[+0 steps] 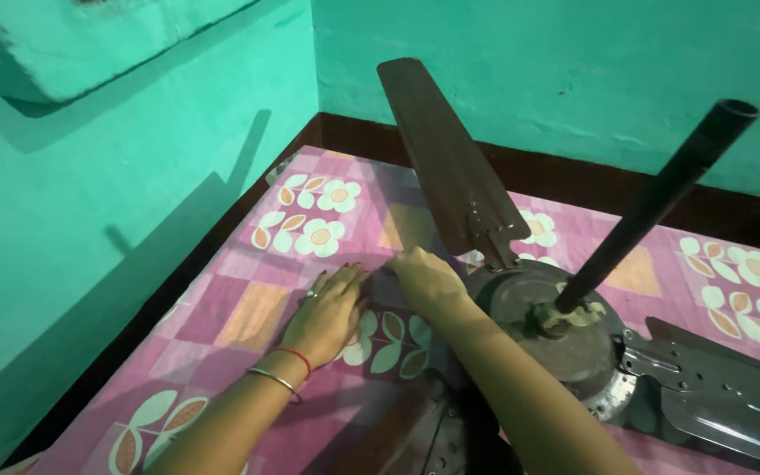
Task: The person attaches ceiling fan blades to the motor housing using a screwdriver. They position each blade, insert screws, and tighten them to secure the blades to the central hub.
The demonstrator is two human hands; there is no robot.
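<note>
Brown ceiling fan (565,330) lies on the flowery pink sheet (248,299), its blades on, while the left hand (327,308) rests flat and open at nine o'clock of the right hand (424,280), open too, touching the fan's edge.

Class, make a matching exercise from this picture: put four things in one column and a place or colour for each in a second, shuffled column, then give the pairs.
1. left hand
2. right hand
3. rod
4. wall

A. green
B. rises tilted from the fan motor
C. flat on the flowered cloth
D. beside the root of the upright brown blade

Pairs: 1-C, 2-D, 3-B, 4-A
</note>
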